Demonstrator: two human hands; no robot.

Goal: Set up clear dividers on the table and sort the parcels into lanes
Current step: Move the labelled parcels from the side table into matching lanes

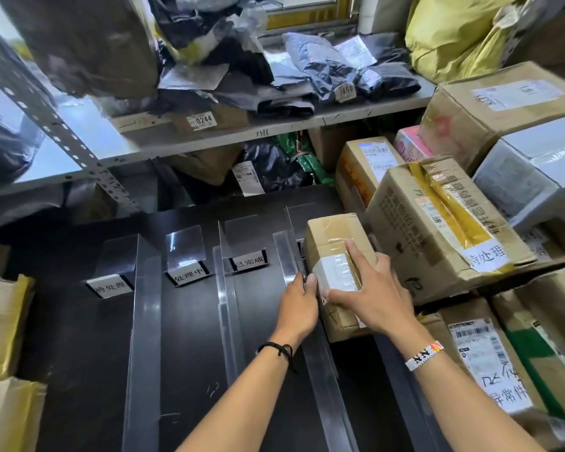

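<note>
Nearest us, the dark tabletop (79,353) is split into lanes by three clear dividers (142,321) running away from us.

Our left hand (299,309), with a black cord (279,349) on the wrist, is pressed against the left side of the small box (331,238). It's squeezed in between the box and the rightmost divider (320,370). The thumb is hooked over the box's top edge. The rest of that hand's fingers go down the side, so we can't really see them.

Our right hand (375,298), with a beaded bracelet (424,355) on the wrist, sits on top of the box. The index finger stretches forward along the taped lid and the thumb lies across the near end of the white label. The other fingers (378,258) bend over the right edge, so both hands have hold of it.

The box sits in the lane right of that last divider, lengthwise along it. Whether it's fully down on the tabletop, we can't tell. Its right side is just beside a big taped box (437,230) in the pile on the right.

Some yellow padded envelopes (4,321) sit at the left edge. Further back, little sign stands (188,275) mark the far ends of the lanes. Behind them is a metal shelf (209,140) piled with dark mailing bags (323,70), and a yellow bag (454,37) sits up in the corner.
</note>
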